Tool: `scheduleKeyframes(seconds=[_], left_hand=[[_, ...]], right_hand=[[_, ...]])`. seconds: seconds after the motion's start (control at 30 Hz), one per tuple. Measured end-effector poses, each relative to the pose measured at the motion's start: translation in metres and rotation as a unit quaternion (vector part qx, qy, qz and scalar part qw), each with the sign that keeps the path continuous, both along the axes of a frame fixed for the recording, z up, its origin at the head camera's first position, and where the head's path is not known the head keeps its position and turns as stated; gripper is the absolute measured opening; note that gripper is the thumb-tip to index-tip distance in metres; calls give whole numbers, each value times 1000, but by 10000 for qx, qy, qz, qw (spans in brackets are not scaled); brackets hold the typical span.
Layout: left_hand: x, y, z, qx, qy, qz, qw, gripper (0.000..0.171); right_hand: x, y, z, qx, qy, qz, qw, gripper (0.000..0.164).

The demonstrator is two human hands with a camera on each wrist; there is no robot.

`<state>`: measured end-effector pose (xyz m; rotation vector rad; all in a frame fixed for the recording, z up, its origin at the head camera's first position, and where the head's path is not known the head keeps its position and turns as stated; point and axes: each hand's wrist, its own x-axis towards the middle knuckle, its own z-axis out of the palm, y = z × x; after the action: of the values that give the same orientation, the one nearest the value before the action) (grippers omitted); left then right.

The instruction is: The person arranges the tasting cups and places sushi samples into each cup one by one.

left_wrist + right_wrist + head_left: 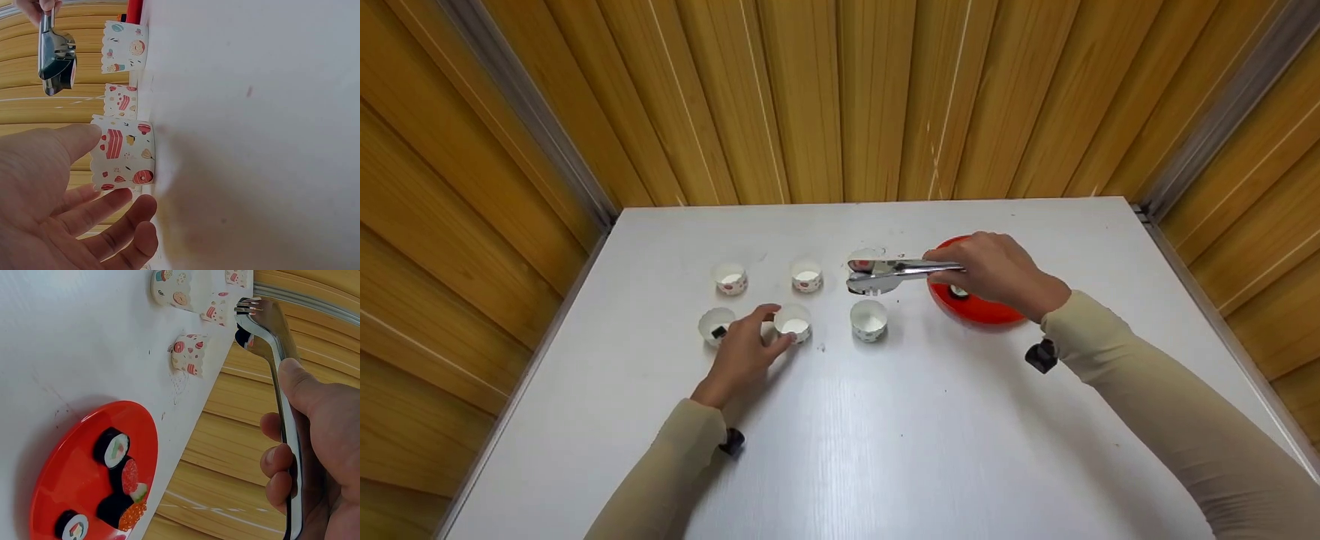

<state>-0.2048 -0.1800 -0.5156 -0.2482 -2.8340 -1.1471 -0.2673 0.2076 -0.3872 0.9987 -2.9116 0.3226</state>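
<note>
1. your left hand (741, 352) reaches forward, thumb and fingers curved about a patterned paper cup (793, 325), middle of the near row, holding it by its sides.
2. your right hand (994, 274) grips metal tongs (911, 268) by the handles, forearm slanting inward; the tongs point left, raised, a dark-wrapped sushi piece (243, 337) between their tips.
3. the white, faintly specked desk (885, 420) carries six upright cups, two rows of three; the near-left one contains a dark piece (719, 331).
4. a red plate (990, 311) lies beneath your right hand, bearing more sushi (115, 445).
5. wood-toned panels (877, 97) enclose the far edge and both sides, grey strips (532, 112) marking the corners.
</note>
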Motion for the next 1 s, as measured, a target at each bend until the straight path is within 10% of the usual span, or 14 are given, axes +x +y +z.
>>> scheduleKeyframes(seconds=[1.0], left_hand=[[2, 0, 2, -58, -15, 99, 9999, 58]], right_hand=[[-3, -79, -14, -78, 218, 1068, 9940, 23]])
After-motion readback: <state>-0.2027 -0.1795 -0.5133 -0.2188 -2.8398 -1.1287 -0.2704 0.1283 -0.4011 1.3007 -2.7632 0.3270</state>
